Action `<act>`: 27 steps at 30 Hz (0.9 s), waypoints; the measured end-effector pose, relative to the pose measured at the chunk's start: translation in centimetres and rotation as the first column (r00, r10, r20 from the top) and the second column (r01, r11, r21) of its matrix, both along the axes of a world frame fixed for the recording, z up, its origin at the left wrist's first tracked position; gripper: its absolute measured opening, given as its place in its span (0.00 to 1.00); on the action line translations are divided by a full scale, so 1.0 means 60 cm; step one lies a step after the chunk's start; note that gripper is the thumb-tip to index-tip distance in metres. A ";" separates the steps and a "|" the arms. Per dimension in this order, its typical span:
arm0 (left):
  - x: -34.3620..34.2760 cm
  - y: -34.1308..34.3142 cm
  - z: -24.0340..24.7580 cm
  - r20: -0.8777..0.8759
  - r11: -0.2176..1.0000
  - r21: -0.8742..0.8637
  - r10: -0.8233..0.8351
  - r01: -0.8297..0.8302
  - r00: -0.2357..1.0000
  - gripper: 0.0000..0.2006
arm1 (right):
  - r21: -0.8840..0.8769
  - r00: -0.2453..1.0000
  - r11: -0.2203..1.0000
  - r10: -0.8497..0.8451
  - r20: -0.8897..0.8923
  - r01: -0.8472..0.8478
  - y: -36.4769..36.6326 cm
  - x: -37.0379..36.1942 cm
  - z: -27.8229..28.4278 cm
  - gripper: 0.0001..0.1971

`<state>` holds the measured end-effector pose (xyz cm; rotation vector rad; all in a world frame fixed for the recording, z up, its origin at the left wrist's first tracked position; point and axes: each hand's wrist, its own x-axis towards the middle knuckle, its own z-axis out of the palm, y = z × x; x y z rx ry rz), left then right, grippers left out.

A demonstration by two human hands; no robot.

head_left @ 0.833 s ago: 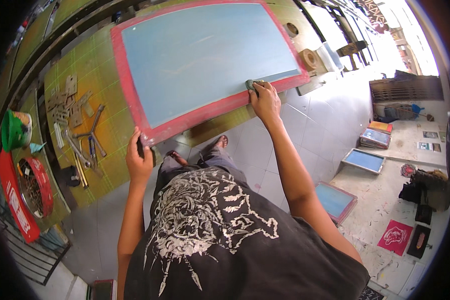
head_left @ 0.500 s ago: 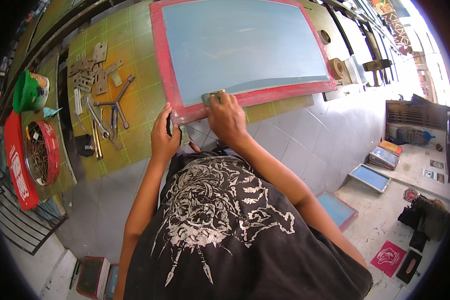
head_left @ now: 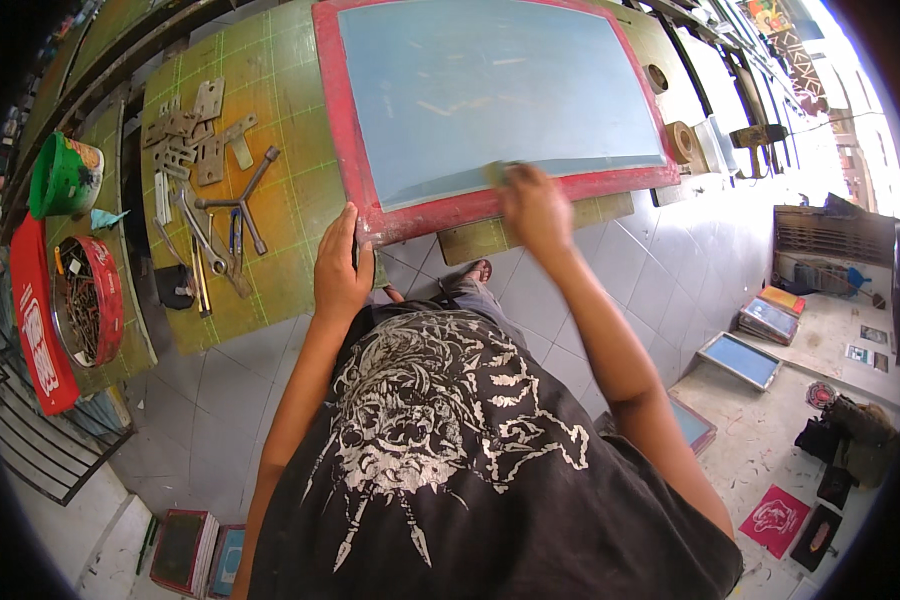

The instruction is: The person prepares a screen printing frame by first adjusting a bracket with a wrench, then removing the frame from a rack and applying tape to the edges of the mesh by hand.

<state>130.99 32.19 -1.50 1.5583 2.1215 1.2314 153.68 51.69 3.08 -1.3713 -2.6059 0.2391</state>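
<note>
A large printing screen (head_left: 500, 95) with a worn red frame and blue-grey mesh lies in front of me, over a green gridded board. My left hand (head_left: 345, 268) grips the frame's near left corner, thumb and fingers about its edge. At the near border of the mesh, right of the middle, my right hand (head_left: 538, 212) presses a small greenish sponge (head_left: 498, 173); motion blurs both. A darker blue band runs along the mesh's near edge, and pale streaks show farther up.
Left of the screen, the green board (head_left: 290, 215) bears metal plates (head_left: 210, 150), a three-armed wrench (head_left: 245, 205) and a spanner (head_left: 198, 232). A green bucket (head_left: 67, 175) and a red tin of screws (head_left: 92, 300) stand farther left. A tape roll (head_left: 682, 142) lies at right.
My right hand has swept the sponge rightward along the near edge of the mesh. The left hand stays at the corner. The whole view has shifted slightly.
</note>
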 end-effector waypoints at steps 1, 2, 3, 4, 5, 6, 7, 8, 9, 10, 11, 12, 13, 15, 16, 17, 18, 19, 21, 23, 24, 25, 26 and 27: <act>0.000 0.000 -0.003 -0.023 1.000 0.014 -0.004 0.004 1.000 0.23 | 0.079 0.998 0.995 -0.056 -0.002 0.056 0.037 0.045 -0.001 0.17; 0.001 0.001 -0.005 -0.031 1.000 0.005 -0.012 0.012 0.999 0.22 | 0.125 0.986 0.980 -0.163 0.043 0.157 0.075 0.091 -0.004 0.17; 0.001 0.002 -0.008 -0.037 1.000 -0.004 -0.022 0.022 0.999 0.22 | 0.141 0.972 0.965 -0.229 0.059 0.219 0.111 0.143 -0.003 0.16; 0.000 0.003 -0.009 -0.047 1.000 -0.011 -0.029 0.028 0.998 0.21 | 0.158 0.954 0.947 -0.292 0.070 0.278 0.126 0.161 0.013 0.16; 0.000 0.003 -0.009 -0.039 1.000 -0.009 -0.029 0.028 0.999 0.20 | 0.149 0.947 0.944 -0.308 0.086 0.294 0.128 0.165 0.011 0.16; -0.002 0.000 -0.009 -0.031 1.000 -0.007 -0.030 0.030 0.999 0.20 | 0.140 0.940 0.940 -0.326 0.103 0.311 0.126 0.163 0.005 0.16; -0.001 0.002 -0.008 -0.021 0.999 -0.002 -0.036 0.036 0.999 0.19 | 0.135 0.930 0.934 -0.348 0.120 0.332 0.120 0.153 0.008 0.15; 0.000 0.003 -0.007 -0.033 1.000 0.005 -0.031 0.031 0.999 0.19 | 0.133 0.970 0.976 -0.191 0.153 0.171 0.102 0.126 0.003 0.14; -0.001 0.003 -0.005 -0.045 1.000 0.011 -0.025 0.025 0.999 0.19 | 0.093 0.980 0.994 -0.068 0.185 0.052 0.066 0.080 0.013 0.16; 0.000 0.006 -0.004 -0.052 0.999 0.020 -0.032 0.033 0.998 0.19 | 0.120 0.999 0.992 0.022 0.030 -0.026 0.037 0.052 -0.026 0.15; 0.000 0.005 -0.005 -0.052 1.000 -0.012 -0.023 0.022 0.998 0.18 | 0.082 0.982 0.982 0.161 0.094 -0.169 -0.003 -0.005 -0.027 0.15; 0.000 0.003 -0.004 -0.042 0.999 -0.029 -0.017 0.015 0.999 0.18 | 0.031 0.943 0.951 0.299 0.142 -0.307 -0.043 -0.061 -0.026 0.14; 0.002 0.005 -0.004 -0.029 0.999 -0.046 -0.019 0.018 0.999 0.18 | 0.051 0.943 0.942 0.331 0.041 -0.332 -0.082 -0.104 -0.040 0.13; 0.001 0.005 0.000 0.018 0.998 -0.055 -0.010 0.011 1.000 0.18 | 0.067 0.930 0.928 0.368 0.014 -0.368 -0.135 -0.161 -0.017 0.13; 0.002 0.008 0.003 0.026 0.999 -0.050 -0.016 0.017 1.000 0.18 | 0.028 0.911 0.911 0.410 0.048 -0.411 -0.136 -0.169 -0.005 0.13; 0.003 0.009 0.005 0.034 0.999 -0.045 -0.022 0.024 0.999 0.18 | 0.009 0.911 0.912 0.411 0.028 -0.411 -0.124 -0.155 -0.004 0.13; 0.004 0.011 0.005 0.042 0.999 -0.041 -0.029 0.030 0.999 0.18 | -0.011 0.912 0.912 0.411 0.006 -0.411 -0.106 -0.137 -0.004 0.14; 0.003 0.009 -0.006 0.000 0.999 -0.048 -0.015 0.015 1.000 0.19 | -0.027 0.907 0.907 0.420 -0.013 -0.420 -0.086 -0.118 -0.004 0.14; 0.004 0.008 -0.005 -0.034 0.999 -0.045 -0.002 0.001 0.999 0.19 | 0.082 0.906 0.903 0.424 -0.019 -0.421 -0.025 -0.047 0.001 0.14; 0.005 0.003 -0.005 -0.059 0.999 -0.037 0.032 -0.035 0.998 0.18 | 0.065 0.959 0.964 0.245 0.139 -0.256 0.057 0.039 0.010 0.11; 0.004 0.004 -0.010 -0.056 0.999 -0.033 0.036 -0.038 0.998 0.18 | 0.063 0.962 0.984 0.147 0.231 -0.166 0.098 0.087 0.015 0.10; 0.003 0.006 -0.015 -0.052 0.999 -0.033 0.036 -0.038 0.998 0.18 | 0.054 0.983 0.998 0.021 0.184 -0.032 0.140 0.139 0.033 0.11; 0.006 0.010 -0.016 -0.049 0.999 -0.033 0.035 -0.036 0.998 0.18 | 0.099 0.991 0.995 -0.035 0.127 0.022 0.195 0.212 0.020 0.13; 0.011 0.015 -0.009 -0.042 0.998 -0.033 0.043 -0.044 0.998 0.18 | 0.077 0.974 0.971 -0.227 0.019 0.225 0.244 0.280 0.005 0.15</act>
